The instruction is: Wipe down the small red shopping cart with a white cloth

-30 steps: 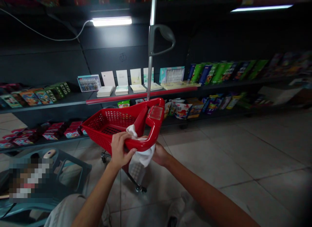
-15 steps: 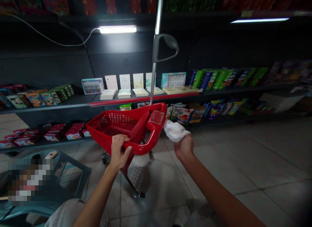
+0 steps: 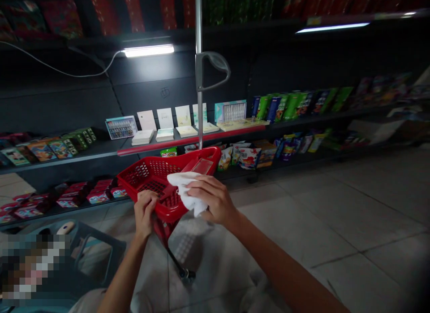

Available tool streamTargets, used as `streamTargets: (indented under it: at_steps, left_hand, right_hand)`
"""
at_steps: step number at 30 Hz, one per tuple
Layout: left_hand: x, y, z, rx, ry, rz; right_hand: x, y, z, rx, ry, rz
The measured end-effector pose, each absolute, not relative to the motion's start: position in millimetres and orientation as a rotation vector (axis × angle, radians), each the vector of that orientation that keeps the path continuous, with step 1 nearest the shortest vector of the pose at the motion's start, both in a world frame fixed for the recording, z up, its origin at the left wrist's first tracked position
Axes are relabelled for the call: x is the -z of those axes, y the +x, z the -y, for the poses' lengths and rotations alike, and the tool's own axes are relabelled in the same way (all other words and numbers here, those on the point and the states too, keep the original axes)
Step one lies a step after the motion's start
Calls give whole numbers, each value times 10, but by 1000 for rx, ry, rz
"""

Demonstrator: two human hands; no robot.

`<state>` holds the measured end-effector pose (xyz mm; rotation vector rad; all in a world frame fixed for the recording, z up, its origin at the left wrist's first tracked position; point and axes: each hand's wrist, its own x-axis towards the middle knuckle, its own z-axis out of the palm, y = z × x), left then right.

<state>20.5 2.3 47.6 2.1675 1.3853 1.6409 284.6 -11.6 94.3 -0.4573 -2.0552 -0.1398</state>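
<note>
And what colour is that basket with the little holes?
Red, with a pattern of small holes: the shopping basket shows best in the head view.

Red plastic shopping basket tilted, white cloth touching it

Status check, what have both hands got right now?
Left hand gripping red shopping basket rim. Right hand pressing white cloth against it.

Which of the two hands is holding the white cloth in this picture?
The right hand holds the white cloth. The left hand has no cloth; it grips the rim of the red plastic basket.
</note>
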Motion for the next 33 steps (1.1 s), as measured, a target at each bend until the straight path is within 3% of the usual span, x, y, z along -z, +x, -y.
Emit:
streamTargets:
  at_steps: [9, 16, 21, 26, 33]
  left_hand:
    - [-463, 6, -76, -1741, 2042, -1195]
    - [-587, -229, -42, -1653, 2000, -1197]
    - [-1031, -247, 254, -1644, 2032, -1482]
    - [-1486, 143, 831, -1255, 2479, -1985]
    - [-1299, 792, 951, -1028, 2759, -2081]
  right_hand:
    - [-916, 3393, -646, 113, -850, 1797]
    - [-1022, 3312, -511, 165, -1042, 1796]
    - [-1106, 3103, -216, 251, -1140, 1839]
    - [-1145, 2911, 10, 306, -1187, 1870]
    - [-1159, 2767, 234, 257, -995, 1941]
